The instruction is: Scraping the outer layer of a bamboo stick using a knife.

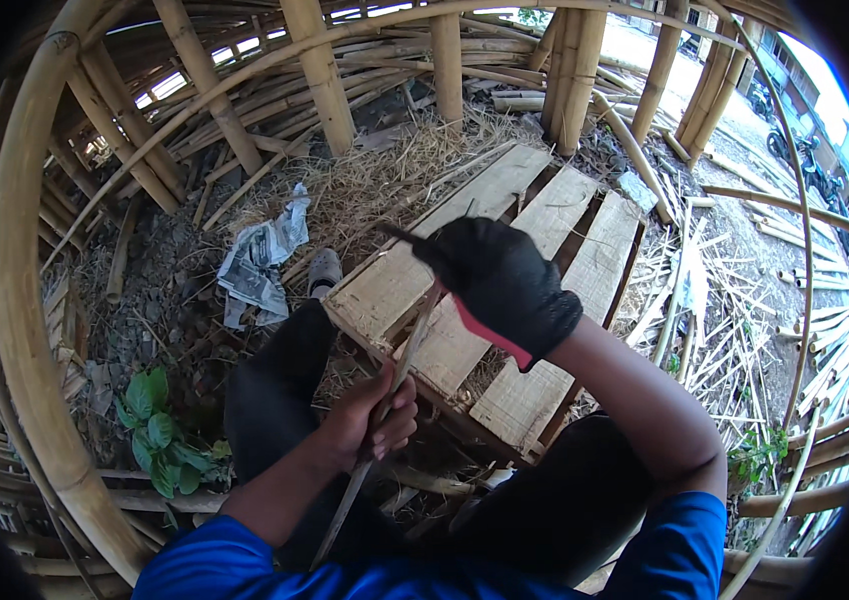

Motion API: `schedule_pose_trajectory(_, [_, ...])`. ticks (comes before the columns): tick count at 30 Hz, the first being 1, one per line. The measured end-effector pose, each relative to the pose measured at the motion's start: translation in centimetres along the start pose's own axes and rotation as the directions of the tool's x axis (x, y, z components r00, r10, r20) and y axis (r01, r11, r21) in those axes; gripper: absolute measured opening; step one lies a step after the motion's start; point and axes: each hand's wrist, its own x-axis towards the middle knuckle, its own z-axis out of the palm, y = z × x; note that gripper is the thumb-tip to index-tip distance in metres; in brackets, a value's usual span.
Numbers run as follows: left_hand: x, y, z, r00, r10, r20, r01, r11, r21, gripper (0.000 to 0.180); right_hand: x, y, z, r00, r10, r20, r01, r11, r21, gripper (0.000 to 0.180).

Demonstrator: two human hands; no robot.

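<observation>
My bare left hand (377, 418) is closed around a thin bamboo strip (355, 487). The strip slants from near my lap up to the underside of my right hand. A black glove with a pink-red edge covers my right hand (500, 285), which is closed above the wooden slatted crate (535, 392). From its left side juts a narrow dark knife-like tool (402, 235); the grip is hidden in the glove. Whether the strip's upper end touches the tool is hidden. The crate stands between my knees, its pale slats separated by gaps.
Bamboo posts (320, 80) and a curved pole (30, 300) surround me. Crumpled newspaper (267, 262) and a leafy plant (155, 430) are on the left. Bamboo shavings (715, 300) litter the ground at right. Stacked bamboo poles (375, 65) lie behind the posts.
</observation>
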Motion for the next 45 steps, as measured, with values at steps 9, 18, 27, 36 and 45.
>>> schedule_pose_trajectory(9, [-1.6,-0.4,-3.2,0.996,0.062,-0.063,-0.062,0.998,0.002,0.053,1.7,2.1,0.8,0.932,0.335,0.135,-0.305,0.931,-0.202,0.035])
schedule_pose_trajectory(18, [-2.8,-0.8,-5.6,0.998,0.008,-0.062,-0.016,0.992,-0.122,0.048,0.4,1.8,5.2,0.921,0.044,0.387,-0.020,0.998,-0.065,0.026])
schedule_pose_trajectory(27, [-3.1,0.4,-6.1,0.988,-0.150,0.036,0.154,0.936,-0.316,0.043,-0.9,1.9,7.2,0.868,0.008,0.496,0.077,0.986,-0.150,0.023])
schedule_pose_trajectory(36, [-2.5,0.3,-6.2,0.978,-0.198,0.063,0.207,0.898,-0.389,0.040,-1.4,0.3,7.3,0.903,0.142,0.407,-0.084,0.984,-0.156,0.039])
schedule_pose_trajectory(45, [-1.8,-0.2,-6.4,0.973,-0.230,0.032,0.228,0.919,-0.321,0.039,-2.7,1.4,6.8,0.843,0.171,0.510,-0.079,0.977,-0.197,0.039])
